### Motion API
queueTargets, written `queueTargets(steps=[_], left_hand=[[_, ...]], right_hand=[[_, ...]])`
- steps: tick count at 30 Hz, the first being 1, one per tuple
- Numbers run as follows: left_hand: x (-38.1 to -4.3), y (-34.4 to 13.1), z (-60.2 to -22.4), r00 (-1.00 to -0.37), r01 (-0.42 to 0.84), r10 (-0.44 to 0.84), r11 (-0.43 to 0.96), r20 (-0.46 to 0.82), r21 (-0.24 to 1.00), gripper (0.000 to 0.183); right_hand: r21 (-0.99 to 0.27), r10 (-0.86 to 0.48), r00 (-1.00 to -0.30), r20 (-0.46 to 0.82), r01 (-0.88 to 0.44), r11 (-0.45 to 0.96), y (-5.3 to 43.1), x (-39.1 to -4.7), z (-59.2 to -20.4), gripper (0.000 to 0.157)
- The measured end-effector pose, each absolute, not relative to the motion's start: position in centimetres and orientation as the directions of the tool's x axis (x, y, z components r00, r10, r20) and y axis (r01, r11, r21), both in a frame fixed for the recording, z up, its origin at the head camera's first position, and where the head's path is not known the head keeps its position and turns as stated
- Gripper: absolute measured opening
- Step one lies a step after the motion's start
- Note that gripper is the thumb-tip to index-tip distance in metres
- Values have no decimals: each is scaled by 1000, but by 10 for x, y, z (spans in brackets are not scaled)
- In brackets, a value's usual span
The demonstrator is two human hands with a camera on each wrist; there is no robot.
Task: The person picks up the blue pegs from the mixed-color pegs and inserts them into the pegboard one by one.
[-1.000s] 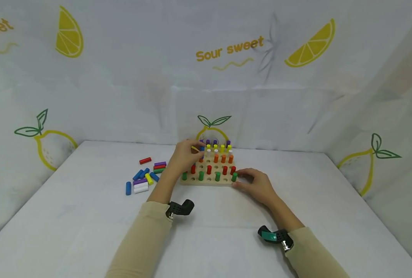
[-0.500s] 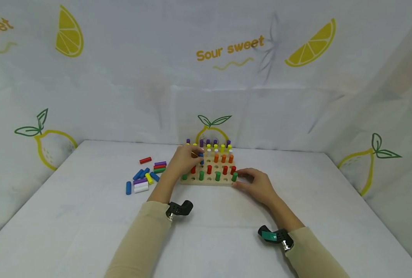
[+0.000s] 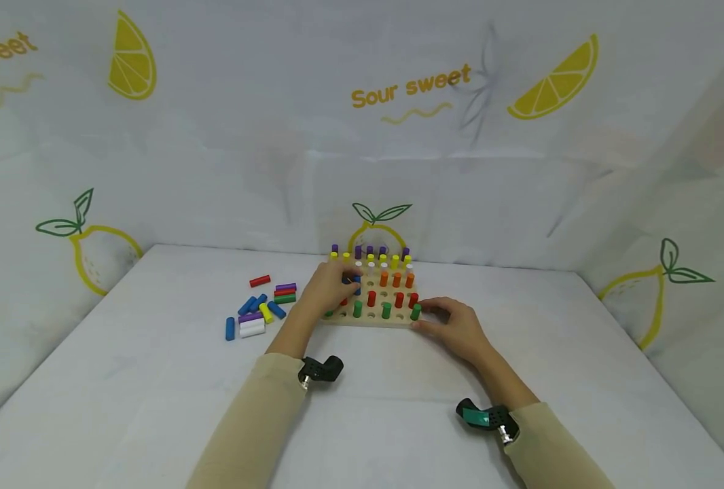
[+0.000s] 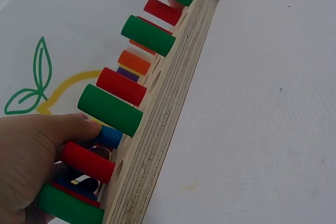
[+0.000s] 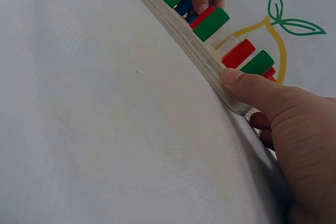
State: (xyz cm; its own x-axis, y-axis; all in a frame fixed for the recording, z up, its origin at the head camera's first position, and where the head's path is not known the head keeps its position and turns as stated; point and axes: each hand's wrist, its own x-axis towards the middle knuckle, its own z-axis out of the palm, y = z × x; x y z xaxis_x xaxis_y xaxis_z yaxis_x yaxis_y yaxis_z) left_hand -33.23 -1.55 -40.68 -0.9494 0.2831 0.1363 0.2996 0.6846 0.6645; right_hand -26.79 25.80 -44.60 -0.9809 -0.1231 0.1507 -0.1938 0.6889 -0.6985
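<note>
Take clock positions from the centre of the pegboard [image 3: 372, 323], set toward the far side of the white table [image 3: 374, 407]. At four o'clock, nearest: right hand [image 3: 454, 327], clamped on the near right corner, thumb on the front edge. At nine o'clock: left hand [image 3: 324, 287], pinching a blue peg [image 3: 357, 280] over the board; seating in a hole hidden by fingers.

Beware of jamming: likely from lowering the blue peg at a tilt. Beware of dislodged neighbours: likely from fingers crowding the rows. Beware of board slip: likely from easing the right-hand hold.

Count standing pegs, near to far, hidden ones excluded: green pegs [image 3: 386, 310], four; red pegs [image 3: 371, 299], four; orange pegs [image 3: 396, 280], three; white pegs [image 3: 371, 269], at least three; yellow pegs [image 3: 395, 261], six; purple pegs [image 3: 358, 252], five.

Count loose pegs [image 3: 252, 331], at nine o'clock beyond the left hand: blue, four; white, two; yellow, one; purple, two; green, one; red, two. Total, twelve.
</note>
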Motion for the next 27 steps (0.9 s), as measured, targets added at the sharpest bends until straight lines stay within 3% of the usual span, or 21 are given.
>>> queueTargets(steps=[13,27], left_hand=[[-332,-15,-407,-955,279,272,707,114,650,19],[-327,-21,-402,-954,269,285,693,89,669,25]], right_hand=[[-695,-119,-982,144,-186,694,256,-268,-445,51],[-697,-122,-979,160,-200,688,257,-268,-445,50]])
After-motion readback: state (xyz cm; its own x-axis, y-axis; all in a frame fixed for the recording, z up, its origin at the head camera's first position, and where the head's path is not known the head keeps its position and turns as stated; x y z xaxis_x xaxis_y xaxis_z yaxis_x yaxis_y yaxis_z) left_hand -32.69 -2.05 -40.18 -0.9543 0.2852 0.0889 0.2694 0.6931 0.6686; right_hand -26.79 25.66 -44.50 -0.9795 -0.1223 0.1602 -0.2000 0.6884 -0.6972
